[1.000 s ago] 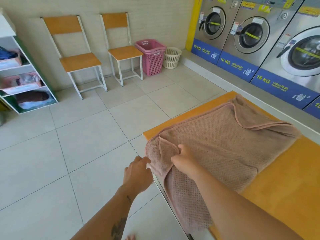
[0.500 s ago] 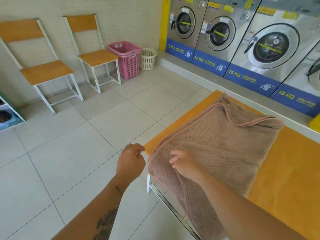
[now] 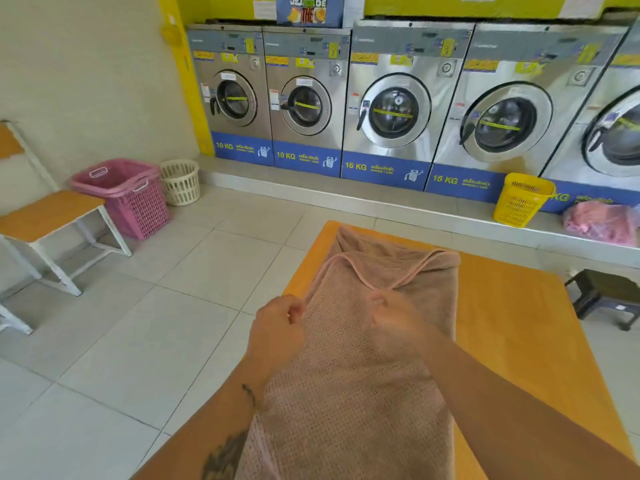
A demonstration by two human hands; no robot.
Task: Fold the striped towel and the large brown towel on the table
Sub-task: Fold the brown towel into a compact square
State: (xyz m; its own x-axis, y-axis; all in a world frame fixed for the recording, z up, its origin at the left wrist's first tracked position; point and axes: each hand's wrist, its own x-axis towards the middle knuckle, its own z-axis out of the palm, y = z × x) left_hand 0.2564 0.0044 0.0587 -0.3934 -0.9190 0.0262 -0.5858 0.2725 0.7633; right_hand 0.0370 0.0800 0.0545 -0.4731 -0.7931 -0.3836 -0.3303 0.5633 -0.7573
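Observation:
The large brown towel [image 3: 346,393] lies lengthwise on the orange table [image 3: 519,323], partly folded, with its near end hanging over the table's front edge. Its hemmed top layer curves across the far part. My left hand [image 3: 280,327] pinches the towel's left edge with curled fingers. My right hand [image 3: 391,313] is motion-blurred on the middle of the towel, and its fingers seem to grip the hem where the hem dips into a V. No striped towel is in view.
Washing machines [image 3: 391,109] line the far wall on a raised step. A yellow basket [image 3: 519,200] and a pink bag [image 3: 602,221] sit on that step. A pink basket [image 3: 135,202], a white basket [image 3: 180,181] and a chair [image 3: 48,213] stand at left, a dark stool [image 3: 602,292] at right.
The view has swung right toward the washing machines. My left hand moved from beside the towel onto its left edge and pinched it. My right hand shifted farther along the towel.

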